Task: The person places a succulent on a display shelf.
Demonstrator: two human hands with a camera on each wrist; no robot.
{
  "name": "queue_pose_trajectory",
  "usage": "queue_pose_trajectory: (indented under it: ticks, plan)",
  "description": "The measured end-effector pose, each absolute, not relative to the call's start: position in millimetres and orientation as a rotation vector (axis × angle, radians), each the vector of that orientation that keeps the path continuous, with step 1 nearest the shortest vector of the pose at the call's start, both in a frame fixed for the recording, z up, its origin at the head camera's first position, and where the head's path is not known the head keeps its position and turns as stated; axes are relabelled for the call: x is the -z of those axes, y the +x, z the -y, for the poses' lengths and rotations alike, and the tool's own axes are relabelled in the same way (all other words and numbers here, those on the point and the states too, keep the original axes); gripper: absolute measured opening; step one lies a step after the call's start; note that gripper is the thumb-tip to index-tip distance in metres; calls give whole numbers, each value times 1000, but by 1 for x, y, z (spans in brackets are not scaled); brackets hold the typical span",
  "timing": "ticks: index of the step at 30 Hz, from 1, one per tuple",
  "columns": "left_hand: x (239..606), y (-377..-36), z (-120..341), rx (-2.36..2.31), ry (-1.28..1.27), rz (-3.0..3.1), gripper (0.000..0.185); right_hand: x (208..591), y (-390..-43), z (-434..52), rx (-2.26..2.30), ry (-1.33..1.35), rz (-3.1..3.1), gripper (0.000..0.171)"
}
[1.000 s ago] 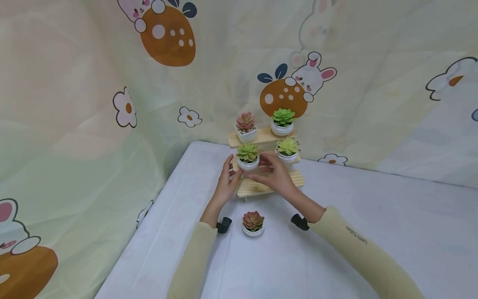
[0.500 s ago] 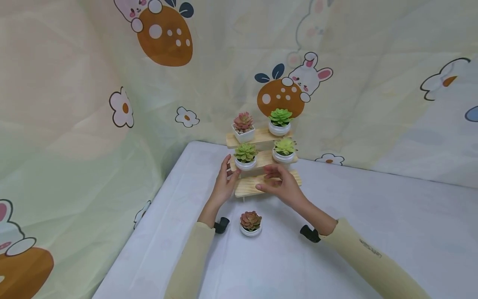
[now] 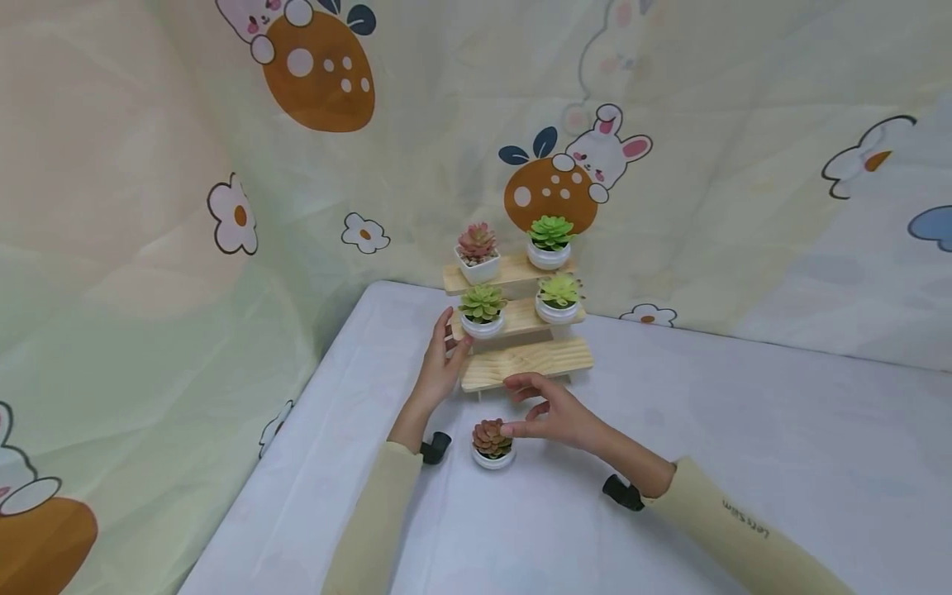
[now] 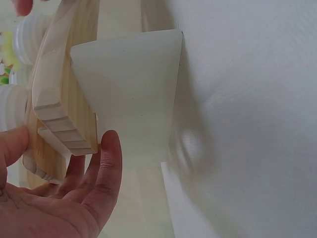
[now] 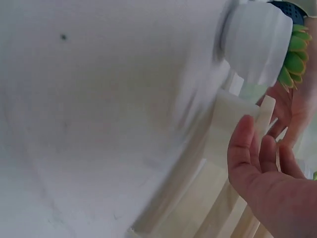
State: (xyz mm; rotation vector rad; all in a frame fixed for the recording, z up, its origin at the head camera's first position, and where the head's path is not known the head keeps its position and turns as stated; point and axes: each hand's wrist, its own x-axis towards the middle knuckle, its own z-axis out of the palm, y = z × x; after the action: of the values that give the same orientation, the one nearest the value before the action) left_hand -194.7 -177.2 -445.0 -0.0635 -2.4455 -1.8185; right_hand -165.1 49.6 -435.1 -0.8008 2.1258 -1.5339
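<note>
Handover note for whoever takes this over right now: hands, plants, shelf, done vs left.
Left hand: open, fingers resting against the left end of the wooden shelf, beside the green plant on the middle tier.
Right hand: open, fingertips at the reddish plant on the table, not gripping it.
Done: four pots sit on the top and middle tiers.
Left: bottom tier holds no pot; the reddish plant is not yet on the shelf.

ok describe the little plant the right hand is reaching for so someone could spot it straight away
Find the three-tier wooden stand at the back of the white table. Just in front of it a reddish succulent in a round white pot sits on the table by the right hand. It is the only plant off the stand.
</note>
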Motion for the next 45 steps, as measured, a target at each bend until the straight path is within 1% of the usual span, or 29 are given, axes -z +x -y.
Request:
queue_pose_trajectory:
  ticks: [5, 17, 24, 25, 36, 45]
  plan:
    - [444, -196, 178, 1820, -65, 2445, 67, 445, -160, -45, 1478, -853, -2089, 73]
    - [447, -194, 177, 1802, -62, 2435, 64, 459, -148, -37, 1385, -906, -2056, 72]
    - [403, -172, 169, 1810, -87, 2467, 62, 459, -146, -35, 1364, -951, -2108, 69]
    - [402, -171, 169, 1809, -83, 2472, 62, 460, -146, -35, 1359, -959, -2116, 68]
    - [406, -172, 170, 1821, -85, 2473, 62, 462, -148, -33, 1326, -1002, -2153, 64]
    - [402, -169, 168, 1817, -82, 2469, 61, 460, -146, -34, 1348, -997, -2165, 63]
